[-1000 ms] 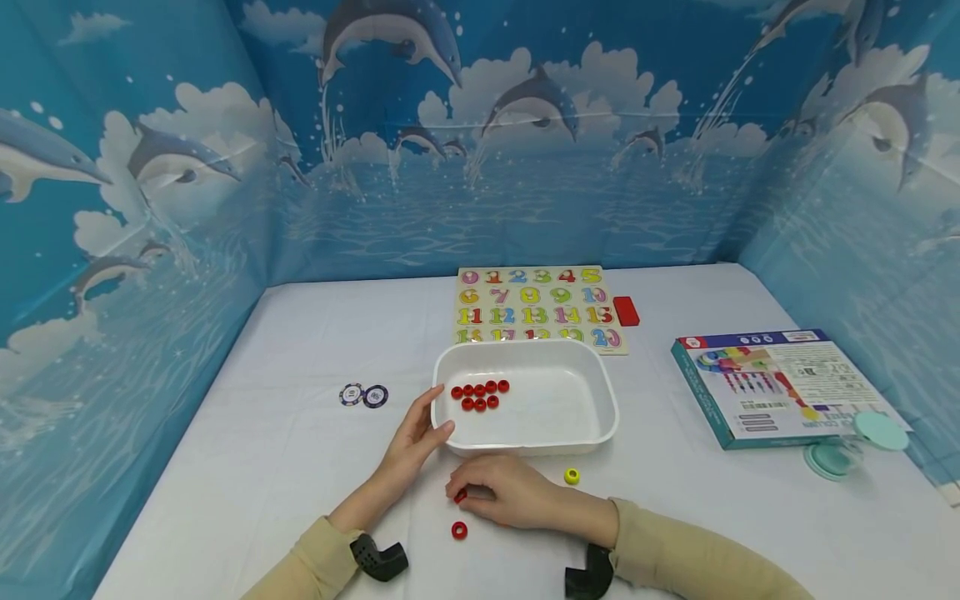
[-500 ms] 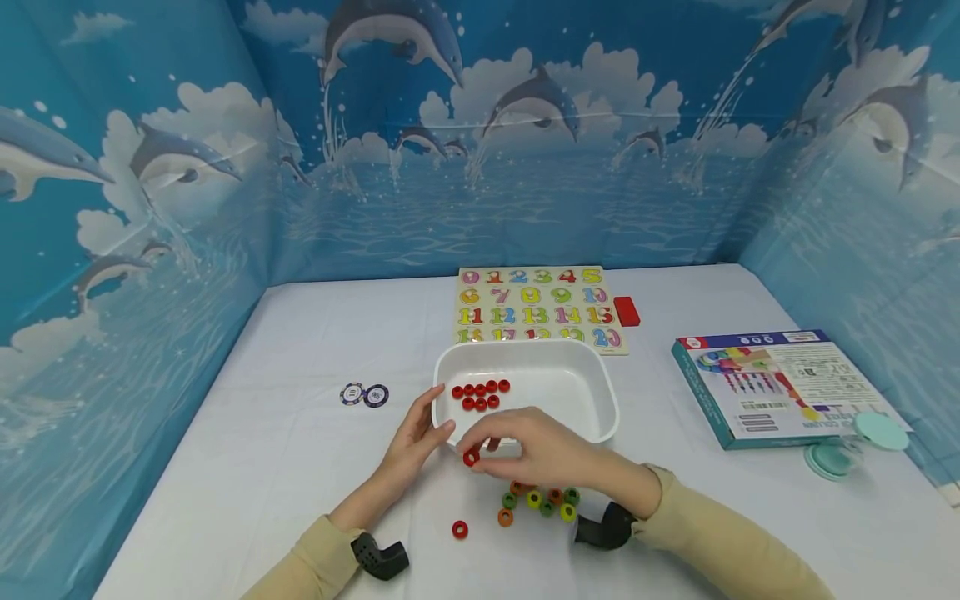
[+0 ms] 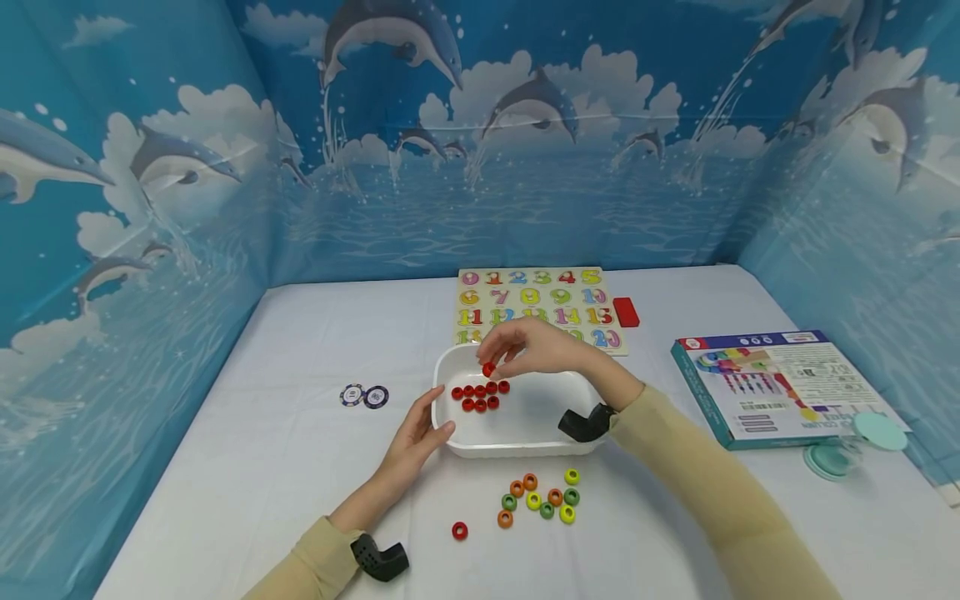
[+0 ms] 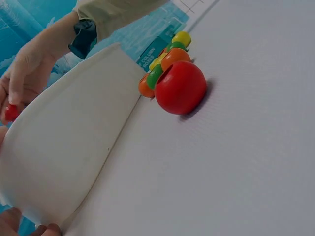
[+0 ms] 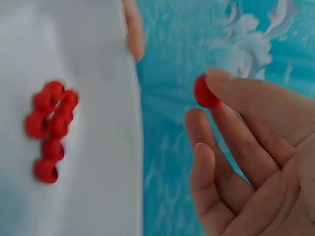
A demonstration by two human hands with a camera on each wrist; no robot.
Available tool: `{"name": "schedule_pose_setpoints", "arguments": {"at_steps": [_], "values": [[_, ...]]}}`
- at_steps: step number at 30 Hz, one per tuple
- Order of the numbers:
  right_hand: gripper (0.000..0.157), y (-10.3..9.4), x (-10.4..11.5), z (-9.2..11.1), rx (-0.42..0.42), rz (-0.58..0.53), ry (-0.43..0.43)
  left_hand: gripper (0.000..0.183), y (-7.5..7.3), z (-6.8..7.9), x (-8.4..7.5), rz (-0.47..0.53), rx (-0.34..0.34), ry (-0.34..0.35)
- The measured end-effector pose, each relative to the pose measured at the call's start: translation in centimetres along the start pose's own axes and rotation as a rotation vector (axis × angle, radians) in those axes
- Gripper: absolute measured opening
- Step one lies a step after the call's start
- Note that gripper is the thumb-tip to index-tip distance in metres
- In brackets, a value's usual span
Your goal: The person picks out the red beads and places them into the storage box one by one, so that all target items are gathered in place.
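A white plastic tray (image 3: pixel 525 432) sits mid-table, with red beads (image 3: pixel 480 391) in two rows at its left. My left hand (image 3: pixel 408 442) grips the tray's left end, thumb toward the near corner. Over the tray's far left part, my right hand (image 3: pixel 543 350) pinches a red bead (image 3: pixel 488 369) between thumb and fingertip; the right wrist view shows this bead (image 5: pixel 205 92) held above the tray's level. Another red bead (image 3: pixel 460 531) lies alone on the table in front. To its right are several orange, green and yellow beads (image 3: pixel 533 501).
Behind the tray lies a number board (image 3: pixel 535 300), with a red block (image 3: pixel 626 312) beside it. Two poker chips (image 3: pixel 376 397) are on the left. At right are a boxed toy set (image 3: pixel 780 387) and a clear jar with mint-green lids (image 3: pixel 831 460). Dolphin-printed curtains surround the table.
My right hand has carried the red bead from the table in front, over the near rim, to above the tray's far left. The left hand stays on the tray.
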State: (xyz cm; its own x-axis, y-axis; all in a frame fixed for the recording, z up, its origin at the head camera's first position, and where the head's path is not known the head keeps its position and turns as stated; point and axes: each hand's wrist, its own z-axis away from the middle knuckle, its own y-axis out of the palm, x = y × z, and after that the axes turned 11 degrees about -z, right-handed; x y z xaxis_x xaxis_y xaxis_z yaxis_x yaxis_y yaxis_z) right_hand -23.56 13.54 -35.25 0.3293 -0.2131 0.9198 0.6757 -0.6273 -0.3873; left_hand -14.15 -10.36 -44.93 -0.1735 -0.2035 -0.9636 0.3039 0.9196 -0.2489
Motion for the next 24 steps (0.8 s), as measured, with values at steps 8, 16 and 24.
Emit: {"name": "schedule_pose_setpoints", "arguments": {"at_steps": [8, 16, 24], "values": [[0.030, -0.9, -5.5, -1.6, 0.078, 0.042, 0.210, 0.057, -0.1, 0.0, 0.0, 0.007, 0.002, 0.005], [0.025, -0.1, -6.3, -1.6, 0.120, 0.124, 0.275, 0.057, -0.1, -0.1, 0.0, 0.004, -0.001, 0.002], [0.024, 0.5, -6.6, -1.5, 0.129, 0.218, 0.260, 0.057, -0.1, 0.0, 0.0, -0.001, 0.001, 0.002]]}}
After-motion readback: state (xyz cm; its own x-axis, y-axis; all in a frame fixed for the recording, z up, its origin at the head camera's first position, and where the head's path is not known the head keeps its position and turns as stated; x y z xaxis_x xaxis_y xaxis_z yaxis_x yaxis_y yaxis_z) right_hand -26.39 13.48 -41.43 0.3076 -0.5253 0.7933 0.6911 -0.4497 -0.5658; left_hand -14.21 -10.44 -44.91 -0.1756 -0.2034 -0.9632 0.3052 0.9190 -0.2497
